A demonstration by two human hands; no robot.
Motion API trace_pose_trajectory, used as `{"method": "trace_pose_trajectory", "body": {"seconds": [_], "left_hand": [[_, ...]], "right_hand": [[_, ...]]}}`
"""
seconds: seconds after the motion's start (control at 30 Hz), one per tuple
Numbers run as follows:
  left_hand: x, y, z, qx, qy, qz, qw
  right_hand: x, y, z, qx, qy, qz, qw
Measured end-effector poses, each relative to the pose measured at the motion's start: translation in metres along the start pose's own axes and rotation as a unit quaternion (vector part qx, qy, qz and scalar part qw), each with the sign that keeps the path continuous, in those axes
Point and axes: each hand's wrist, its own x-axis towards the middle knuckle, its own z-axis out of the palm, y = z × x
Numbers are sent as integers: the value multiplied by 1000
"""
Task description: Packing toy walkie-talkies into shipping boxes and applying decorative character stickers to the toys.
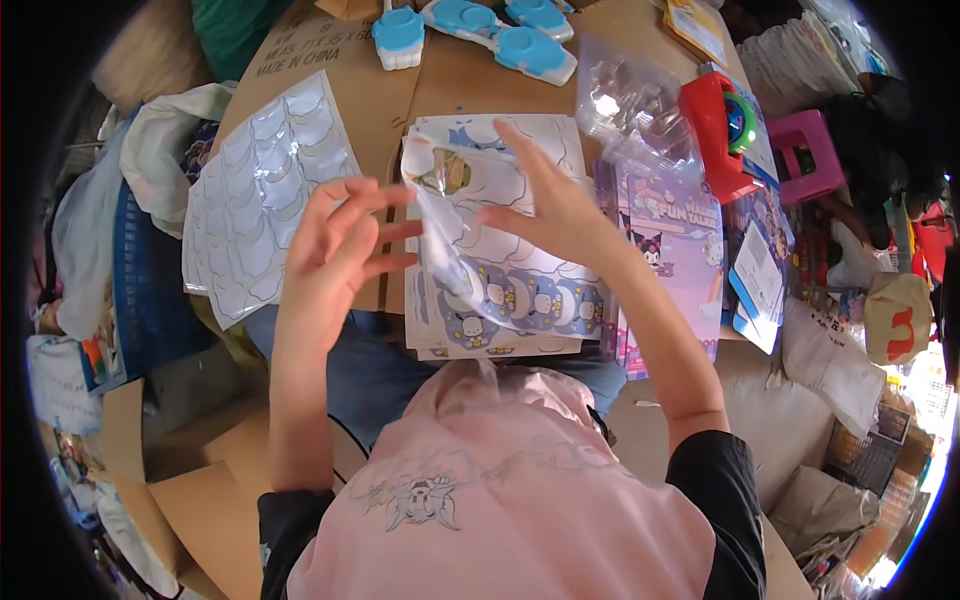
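Observation:
A stack of printed sticker sheets (430, 333) with cartoon characters and moon shapes lies in front of me on the cardboard. Over its top curls a thin, shiny clear film (437, 228), its left side lifted. My left hand (338, 238) is beside that raised edge, fingers stretched and apart, the tips near or touching the film; I cannot tell which. Above the upper right of the stack, my right hand (550, 208) has thumb and index finger spread wide with nothing visible between them. Its other fingers are partly hidden.
White sheets with cut outlines (268, 150) lie at the left. Purple printed packages (680, 270) overlap the stack's right side. Beyond are clear plastic trays (640, 105), a red plastic thing (708, 140) and blue-and-white plastic pieces (530, 52). An open cardboard box (205, 480) stands lower left.

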Motion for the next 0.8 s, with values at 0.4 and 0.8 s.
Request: {"method": "trace_pose_trajectory", "body": {"seconds": [0.4,0.8], "left_hand": [[-1,-21,21,142,-72,108,981],[-15,-24,21,186,78,190,961]], "right_hand": [[16,19,-23,-51,8,29,998],[-6,13,-9,-84,-32,46,995]]}}
